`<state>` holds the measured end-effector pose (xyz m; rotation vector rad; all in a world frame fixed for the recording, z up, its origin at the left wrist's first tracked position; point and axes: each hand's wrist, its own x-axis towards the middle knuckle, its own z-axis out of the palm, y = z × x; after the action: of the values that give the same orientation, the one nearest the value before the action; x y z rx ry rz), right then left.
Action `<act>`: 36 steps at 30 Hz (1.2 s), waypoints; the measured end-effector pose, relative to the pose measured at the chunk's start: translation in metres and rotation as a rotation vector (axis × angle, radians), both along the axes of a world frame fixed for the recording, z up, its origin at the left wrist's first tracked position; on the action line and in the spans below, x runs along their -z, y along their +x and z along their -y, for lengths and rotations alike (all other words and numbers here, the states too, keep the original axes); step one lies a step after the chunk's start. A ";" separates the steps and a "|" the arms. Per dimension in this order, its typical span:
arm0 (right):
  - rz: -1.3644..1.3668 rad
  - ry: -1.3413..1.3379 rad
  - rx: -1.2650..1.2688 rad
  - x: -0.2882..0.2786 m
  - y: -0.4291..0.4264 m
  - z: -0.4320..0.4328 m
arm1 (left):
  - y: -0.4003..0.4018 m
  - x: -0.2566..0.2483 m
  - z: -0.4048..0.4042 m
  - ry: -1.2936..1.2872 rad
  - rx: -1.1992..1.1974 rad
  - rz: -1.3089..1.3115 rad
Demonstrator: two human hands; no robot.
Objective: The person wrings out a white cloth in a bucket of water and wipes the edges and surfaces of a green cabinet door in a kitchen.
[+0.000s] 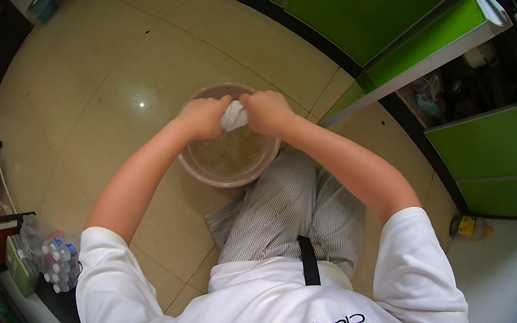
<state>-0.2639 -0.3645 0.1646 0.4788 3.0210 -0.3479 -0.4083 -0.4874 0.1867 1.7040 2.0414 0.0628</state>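
A wet-looking white cloth (233,116) is bunched between my two hands over a pink plastic basin (206,178). My left hand (207,117) grips one end of it, and my right hand (267,111) grips the other. Both sets of fingers are closed around the fabric, close together near the basin's far side. Cloudy brownish water (230,155) fills the lower part of the basin. Whether any of the cloth hangs down into the water is hard to see.
Beige floor tiles (99,135) surround the basin. On the right a green cabinet door (431,43) stands open. An oil bottle (470,226) lies at lower right. Several capped bottles (59,261) in plastic wrap are at left. A blue bucket (43,8) stands at the far left.
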 end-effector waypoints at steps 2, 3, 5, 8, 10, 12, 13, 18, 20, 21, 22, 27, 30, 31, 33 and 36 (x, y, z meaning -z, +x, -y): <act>-0.047 -0.255 0.119 -0.002 -0.005 0.007 | -0.013 0.011 -0.003 0.135 0.083 -0.139; -0.025 -0.545 0.251 -0.009 -0.006 0.012 | -0.018 0.015 -0.004 0.201 0.129 -0.205; 0.026 -1.122 0.509 -0.027 -0.008 0.028 | -0.026 0.014 0.001 0.335 0.207 -0.273; -0.160 -1.875 0.682 0.010 -0.001 0.045 | -0.031 0.019 -0.007 0.520 0.330 -0.294; -0.184 -2.256 0.527 0.017 0.003 0.055 | -0.034 0.031 -0.005 0.613 0.380 -0.268; -0.210 -2.545 0.481 0.023 0.003 0.063 | -0.032 0.040 -0.004 0.745 0.370 -0.274; -0.214 -2.521 0.460 0.026 0.004 0.066 | -0.032 0.043 -0.004 0.810 0.369 -0.276; -0.102 -2.283 0.603 0.025 0.022 0.057 | -0.012 0.017 0.009 0.689 0.464 -0.195; -0.043 -2.046 0.617 0.010 0.023 0.045 | -0.007 0.024 0.020 0.684 0.440 -0.210; -0.019 -1.925 0.619 0.004 0.023 0.035 | -0.005 0.027 0.024 0.641 0.356 -0.154; 0.007 -1.831 0.481 0.002 0.024 0.026 | -0.003 0.030 0.028 0.598 0.273 -0.099; -0.386 -0.751 0.299 0.008 0.031 0.020 | -0.005 0.043 0.030 0.601 -0.294 0.456; -0.328 0.042 -0.069 -0.026 0.042 0.031 | -0.011 0.017 0.032 0.077 -0.709 1.125; -0.368 0.139 -0.137 -0.026 0.041 0.029 | -0.010 0.014 0.035 0.050 -0.710 1.232; -0.438 0.327 -0.280 -0.029 0.038 0.029 | -0.016 0.007 0.039 -0.086 -0.631 1.385; -0.624 0.450 -0.421 -0.044 0.020 0.014 | -0.019 -0.019 0.040 -0.398 -0.455 1.396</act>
<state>-0.2442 -0.3782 0.2084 -0.3330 3.6815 0.2739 -0.4271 -0.5274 0.2055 0.5230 1.1392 0.7092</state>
